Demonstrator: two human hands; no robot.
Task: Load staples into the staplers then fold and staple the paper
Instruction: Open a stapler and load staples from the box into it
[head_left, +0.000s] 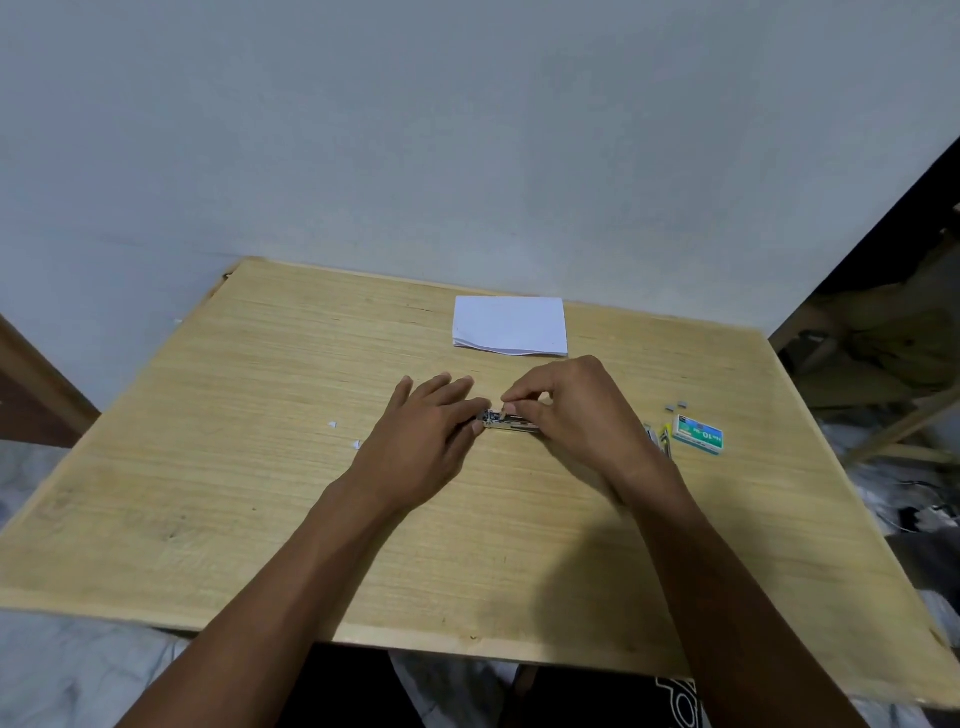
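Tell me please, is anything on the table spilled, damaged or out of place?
Two white paper scraps lie loose left of the left hand. Small staple pieces lie outside the staple box. The table's far-left corner looks chipped.

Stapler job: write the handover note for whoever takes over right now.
The left hand holds the stapler by its left end, low over the table.
The right hand pinches at the stapler's top; whether it holds staples is too small to tell.
The second stapler lies beside the staple box, right of the hands, with loose staple strips just beyond.
The paper lies near the far edge.
Done: the paper looks folded.
Left: finish loading, probably load the second stapler, then staple the paper.
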